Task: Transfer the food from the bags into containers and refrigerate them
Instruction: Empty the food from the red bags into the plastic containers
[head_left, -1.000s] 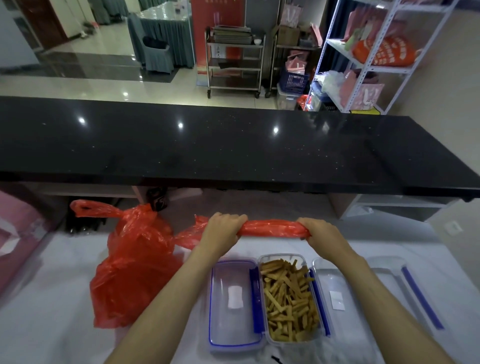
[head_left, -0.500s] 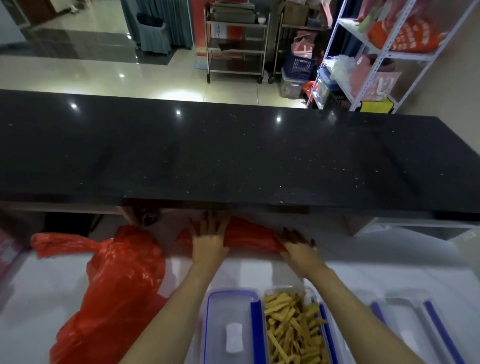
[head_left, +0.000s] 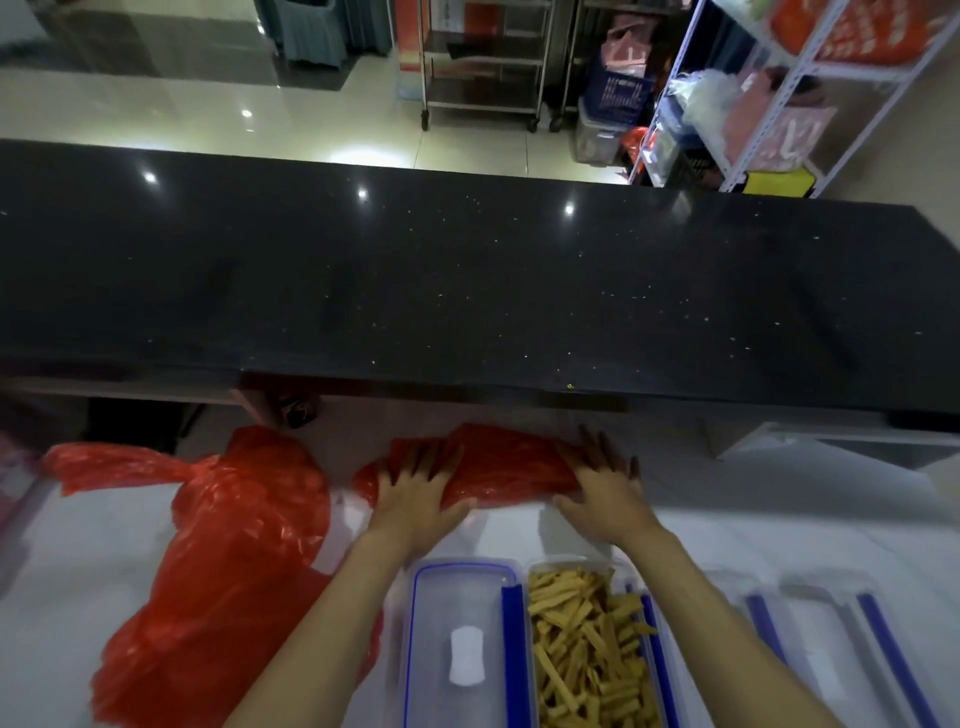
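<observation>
Red plastic bag (head_left: 498, 467), emptied, lies flat on the white desk (head_left: 779, 525) under both hands, left (head_left: 415, 493) and right (head_left: 605, 493), fingers spread, palms down; the food sticks (head_left: 587, 649) fill the clear container (head_left: 655, 670) nearer the person

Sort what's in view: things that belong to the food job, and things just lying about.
Job: flattened red plastic bag under left hand and right hand; clear container of yellow food sticks; blue-rimmed lid; full red bag.

Lying about: black stone counter; white shelving; metal trolley.

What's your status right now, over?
Left hand, right hand flat on emptied red bag. Container full of food sticks, lid off. Nothing blocking.
</observation>
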